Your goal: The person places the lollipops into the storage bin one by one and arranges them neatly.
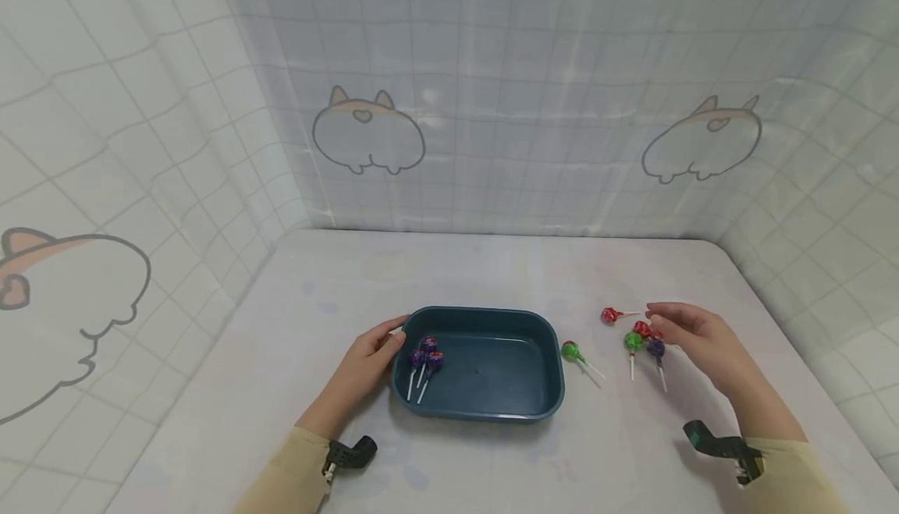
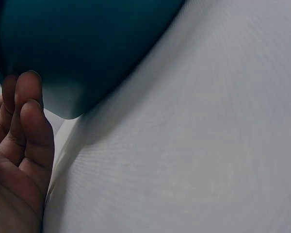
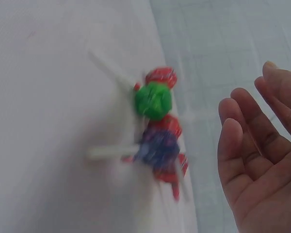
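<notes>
A dark teal plastic tray (image 1: 485, 414) stands on the table, with several purple-wrapped lollipops (image 1: 433, 360) in its left end. My left hand (image 1: 360, 367) grips the tray's left edge, thumb at the rim and fingers against the outer wall; the left wrist view shows the fingertips (image 2: 28, 86) at the tray's side. My right hand (image 1: 702, 340) hovers beside a cluster of lollipops, its fingers loosely bent and holding nothing. That cluster has a green lollipop (image 3: 153, 101), a purple lollipop (image 3: 158, 148) and red ones, blurred in the right wrist view.
Between tray and cluster lies a single green lollipop (image 1: 571, 351). A red lollipop (image 1: 609, 315) lies farther back, its stick towards my right hand. White grid-patterned curtains (image 1: 527, 108) with cartoon animal drawings enclose the table (image 1: 449, 268) at the back and sides.
</notes>
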